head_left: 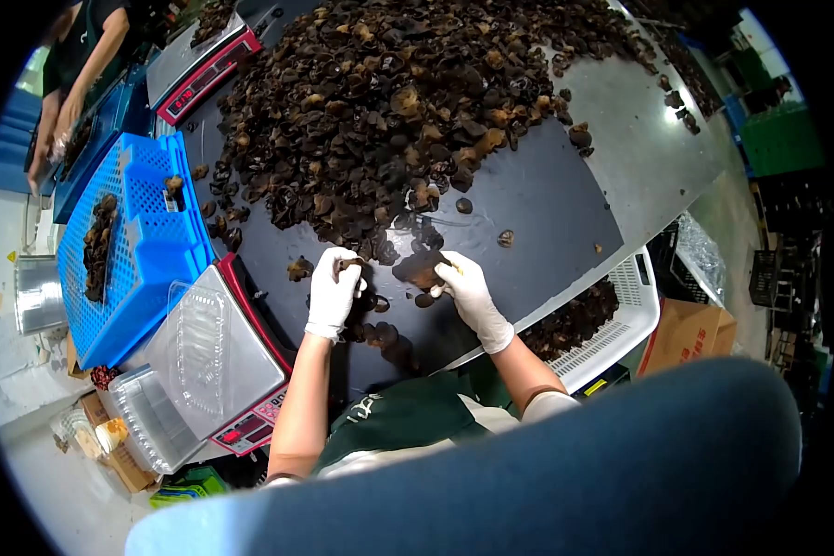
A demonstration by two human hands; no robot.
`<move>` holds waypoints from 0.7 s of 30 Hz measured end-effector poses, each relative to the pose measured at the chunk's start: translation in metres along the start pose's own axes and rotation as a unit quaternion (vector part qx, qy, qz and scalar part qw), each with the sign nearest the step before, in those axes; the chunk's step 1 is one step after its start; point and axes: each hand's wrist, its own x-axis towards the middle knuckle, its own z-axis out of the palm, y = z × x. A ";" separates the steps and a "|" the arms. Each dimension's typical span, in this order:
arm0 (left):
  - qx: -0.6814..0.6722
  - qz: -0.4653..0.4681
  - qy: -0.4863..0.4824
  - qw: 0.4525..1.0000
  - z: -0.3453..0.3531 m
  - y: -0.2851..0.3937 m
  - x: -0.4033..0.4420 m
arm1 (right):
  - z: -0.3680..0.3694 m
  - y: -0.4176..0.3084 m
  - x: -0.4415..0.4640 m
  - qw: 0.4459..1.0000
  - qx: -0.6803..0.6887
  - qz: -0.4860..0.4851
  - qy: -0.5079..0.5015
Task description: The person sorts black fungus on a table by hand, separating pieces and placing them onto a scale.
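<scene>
My right hand [468, 295], in a white glove, pinches a broad brown piece of wood ear mushroom [419, 269] between thumb and fingers. My left hand [335, 292], gloved likewise, is closed at the same height to the left, with a small dark piece of wood ear at its fingertips. Beyond both hands rises a large heap of dark wood ear mushrooms [371, 120] on the dark tabletop [547, 213]. Several loose pieces lie between and below my hands.
At left, a scale [218, 357] bears an open clear plastic container [153, 417]. Behind it stands a blue crate [139, 250] with a filled tray on top. A second scale [204, 74] and a co-worker's arm [97, 65] are farther back. A white basket [635, 306] holds mushrooms at right.
</scene>
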 end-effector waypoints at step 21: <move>0.274 0.179 0.112 0.938 -0.028 0.045 -0.056 | -0.021 -0.121 -0.081 0.683 0.467 -0.208 -0.521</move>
